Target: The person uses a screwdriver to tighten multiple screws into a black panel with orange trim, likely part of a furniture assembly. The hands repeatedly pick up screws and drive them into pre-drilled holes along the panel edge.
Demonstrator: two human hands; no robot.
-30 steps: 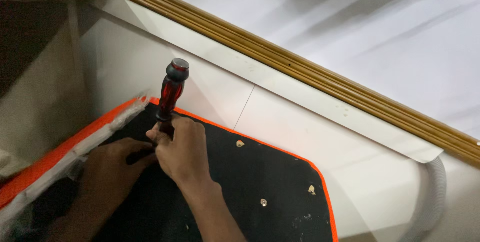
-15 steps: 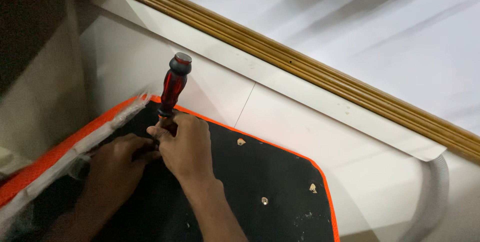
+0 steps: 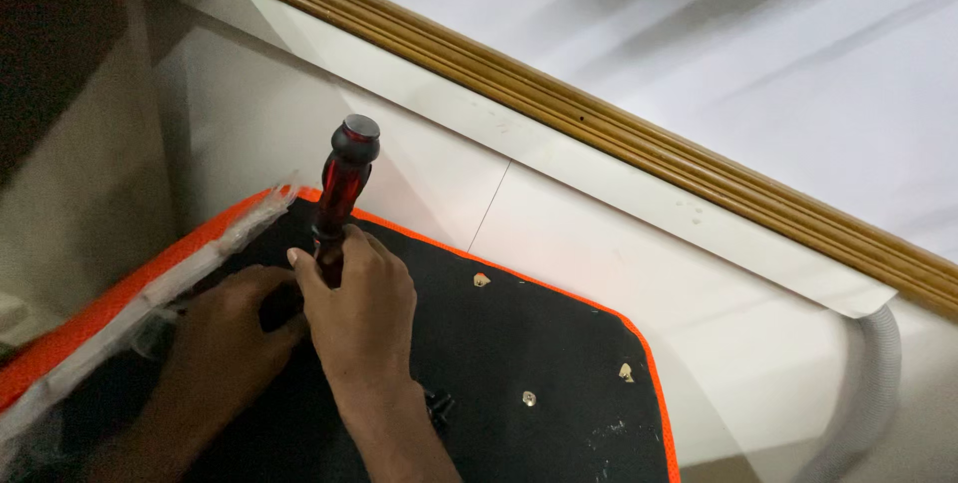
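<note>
Our left hand (image 3: 225,343) presses flat on the black board (image 3: 519,343) so it cannot slide. Our right hand (image 3: 359,308) squeezes the red screwdriver (image 3: 341,194), standing upright above the board's orange edge (image 3: 559,291), near the white wall (image 3: 619,273).

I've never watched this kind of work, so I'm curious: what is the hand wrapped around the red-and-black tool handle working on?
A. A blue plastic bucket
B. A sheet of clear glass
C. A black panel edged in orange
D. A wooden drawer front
C: the right hand grips the red-and-black screwdriver upright, its tip down on the black panel edged in orange, with the left hand resting beside it.
</note>
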